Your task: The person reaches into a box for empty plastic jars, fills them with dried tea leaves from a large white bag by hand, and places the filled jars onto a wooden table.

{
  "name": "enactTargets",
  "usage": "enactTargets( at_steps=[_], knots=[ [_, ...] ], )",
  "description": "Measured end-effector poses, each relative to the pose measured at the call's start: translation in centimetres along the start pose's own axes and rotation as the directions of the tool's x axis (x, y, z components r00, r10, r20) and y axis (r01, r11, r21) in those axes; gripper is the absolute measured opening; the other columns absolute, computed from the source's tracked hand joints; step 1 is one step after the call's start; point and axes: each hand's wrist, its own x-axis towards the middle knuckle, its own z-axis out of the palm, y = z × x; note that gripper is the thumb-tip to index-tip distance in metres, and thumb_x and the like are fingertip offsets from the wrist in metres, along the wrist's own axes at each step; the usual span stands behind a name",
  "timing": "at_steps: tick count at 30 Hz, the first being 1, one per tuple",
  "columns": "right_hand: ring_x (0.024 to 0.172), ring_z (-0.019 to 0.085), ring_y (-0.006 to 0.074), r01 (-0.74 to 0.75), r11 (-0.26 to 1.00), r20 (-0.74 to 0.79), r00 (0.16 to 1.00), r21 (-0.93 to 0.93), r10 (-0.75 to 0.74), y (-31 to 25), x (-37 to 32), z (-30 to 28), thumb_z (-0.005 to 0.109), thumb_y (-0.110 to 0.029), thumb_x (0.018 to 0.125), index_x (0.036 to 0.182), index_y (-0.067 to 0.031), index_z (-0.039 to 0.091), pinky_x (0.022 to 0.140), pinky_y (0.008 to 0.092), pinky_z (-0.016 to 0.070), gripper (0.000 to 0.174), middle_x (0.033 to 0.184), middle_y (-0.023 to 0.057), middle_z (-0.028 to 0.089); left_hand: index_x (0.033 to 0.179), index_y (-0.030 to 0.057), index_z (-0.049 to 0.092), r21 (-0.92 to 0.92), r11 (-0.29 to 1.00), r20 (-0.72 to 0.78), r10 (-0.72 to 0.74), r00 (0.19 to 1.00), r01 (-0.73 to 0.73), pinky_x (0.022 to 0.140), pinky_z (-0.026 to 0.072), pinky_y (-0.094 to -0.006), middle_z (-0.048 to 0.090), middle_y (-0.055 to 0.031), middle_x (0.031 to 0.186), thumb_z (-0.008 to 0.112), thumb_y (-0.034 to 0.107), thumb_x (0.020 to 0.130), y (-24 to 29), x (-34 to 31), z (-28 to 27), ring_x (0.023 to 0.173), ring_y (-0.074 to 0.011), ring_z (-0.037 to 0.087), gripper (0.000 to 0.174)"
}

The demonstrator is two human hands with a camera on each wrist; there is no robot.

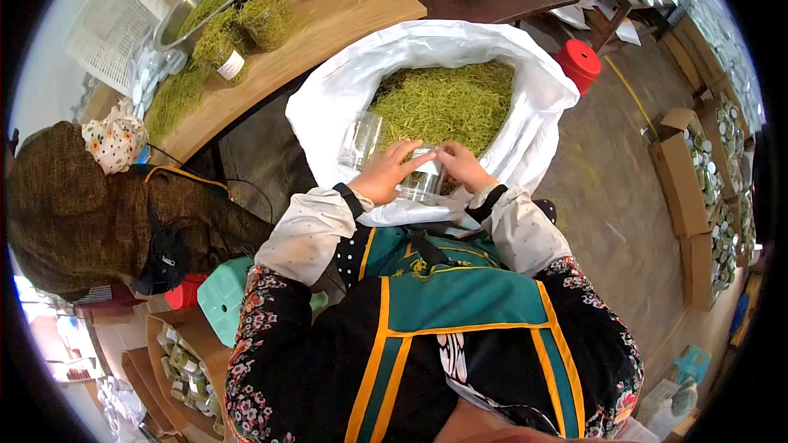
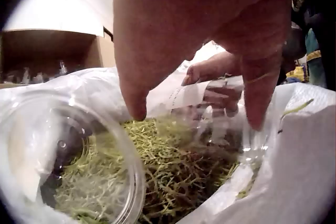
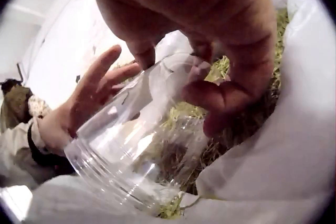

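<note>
As hands (image 1: 384, 176) (image 1: 465, 166) touch a jar (image 1: 421, 187), green strands (image 1: 447, 102) beneath

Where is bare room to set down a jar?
Wooden table, between filled jars and its right end; floor, between white sack and right-hand cartons. Crowded: the sack's near side, with left hand, right hand, clear jar.

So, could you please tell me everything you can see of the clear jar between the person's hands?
The jar is a see-through cylinder, glass or plastic I cannot tell, with ridges round one end and a white label whose print is too small to read. It lies tilted on its side inside the white bag, over green shreds, ridged end toward the person. The right hand pinches it; the left hand reaches the label.
</note>
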Motion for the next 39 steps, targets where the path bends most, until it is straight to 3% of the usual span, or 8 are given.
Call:
enactTargets(
  at_steps=[2, 13, 17, 18, 20, 24, 30, 39],
  knots=[
    [0.064, 0.058, 0.0125, -0.141, 0.962, 0.074, 0.989, 0.235, 0.127, -0.4, -0.2, -0.7, 0.059, -0.036, 0.099, 0.118, -0.0056, 0.064, 0.051, 0.0297, 0.0448, 0.036, 0.087, 0.0051, 0.063, 0.159, 0.0241, 0.034, -0.181, 0.983, 0.042, -0.014, 0.999, 0.021, 0.123, 0.0256, -0.0497, 0.027, -0.0129, 0.164, 0.088, 0.01, 0.065, -0.4, 0.3, -0.7, 0.151, -0.0421, 0.022, 0.109],
    [0.06, 0.058, 0.0131, -0.189, 0.67, 0.218, 0.975, 0.718, 0.042, -0.7, 0.7, 1.5, 0.052, -0.043, 0.103, 0.103, -0.0077, 0.067, 0.051, 0.0286, 0.0429, 0.038, 0.081, 0.0037, 0.066, 0.153, 0.0071, 0.036, -0.26, 0.962, -0.329, -0.002, 0.944, -0.088, 0.121, 0.0284, -0.0477, 0.042, -0.0181, 0.153, 0.094, 0.038, 0.065, 0.1, 1.3, -0.4, 0.147, -0.0374, 0.034, 0.111],
    [0.101, 0.065, 0.0268, 0.113, 0.986, -0.043, 0.993, 0.124, -0.108, -0.8, 4.3, -1.1, 0.062, -0.052, 0.097, 0.127, -0.001, 0.064, 0.084, 0.0409, 0.0546, 0.059, 0.116, 0.0188, 0.068, 0.146, -0.0001, 0.038, -0.538, 0.842, -0.539, -0.37, 0.757, 0.028, 0.111, 0.042, -0.0397, 0.052, -0.0177, 0.137, 0.094, 0.026, 0.068, -0.2, 1.0, -0.3, 0.129, -0.026, 0.053, 0.1],
    [0.101, 0.065, 0.0268, 0.109, 0.986, -0.037, 0.994, 0.126, -0.105, -0.3, 5.8, -1.4, 0.062, -0.052, 0.097, 0.127, -0.001, 0.064, 0.084, 0.0409, 0.0546, 0.059, 0.116, 0.0188, 0.068, 0.145, -0.0013, 0.037, -0.677, 0.736, -0.498, -0.478, 0.724, 0.021, 0.108, 0.0448, -0.0381, 0.053, -0.0153, 0.135, 0.093, 0.02, 0.069, -0.1, 0.7, -1.0, 0.125, -0.0238, 0.055, 0.097],
    [0.133, 0.048, 0.0388, 0.09, 0.769, -0.323, 0.872, -0.633, -0.367, 0.7, 7.8, -1.9, 0.068, -0.063, 0.087, 0.143, -0.0092, 0.055, 0.105, 0.0543, 0.0449, 0.079, 0.149, 0.0237, 0.048, 0.143, -0.001, 0.037, -0.768, 0.633, -0.544, -0.567, 0.619, -0.095, 0.106, 0.0457, -0.0351, 0.054, -0.0143, 0.133, 0.091, 0.012, 0.071, -2.9, 0.5, 0.6, 0.122, -0.0229, 0.055, 0.091],
    [0.148, 0.023, 0.0485, 0.126, 0.624, 0.071, 0.991, -0.771, -0.112, -4.8, 2.3, 2.8, 0.079, -0.074, 0.067, 0.154, -0.0277, 0.044, 0.116, 0.0697, 0.0257, 0.104, 0.166, 0.0196, 0.015, 0.143, -0.0009, 0.035, -0.833, 0.53, -0.511, -0.63, 0.585, -0.158, 0.106, 0.0458, -0.0347, 0.054, -0.0138, 0.132, 0.088, 0.003, 0.074, -2.7, -0.5, 0.5, 0.12, -0.0213, 0.056, 0.087],
    [0.132, 0.042, 0.045, 0.444, 0.492, 0.266, 0.881, -0.749, -0.391, -0.5, 2.5, 2.9, 0.085, -0.024, 0.07, 0.133, -0.0155, 0.061, 0.103, 0.059, 0.0449, 0.068, 0.143, 0.0168, 0.046, 0.142, -0.0009, 0.036, -0.86, 0.443, -0.495, -0.604, 0.625, -0.253, 0.107, 0.0453, -0.0347, 0.053, -0.0122, 0.132, 0.086, -0.002, 0.075, -1.3, -0.2, 1.9, 0.121, -0.0198, 0.055, 0.084],
    [0.121, 0.056, 0.0415, 0.17, 0.717, -0.245, 0.866, -0.676, -0.436, 1.9, 2.0, -11.6, 0.076, -0.011, 0.076, 0.13, -0.0082, 0.057, 0.1, 0.0468, 0.049, 0.057, 0.131, 0.0225, 0.054, 0.141, -0.0019, 0.041, -0.841, 0.536, -0.454, -0.628, 0.632, -0.072, 0.103, 0.0482, -0.0365, 0.055, -0.0148, 0.131, 0.09, 0.012, 0.074, 0.1, 0.1, 3.0, 0.12, -0.0238, 0.058, 0.084]
  ],
)
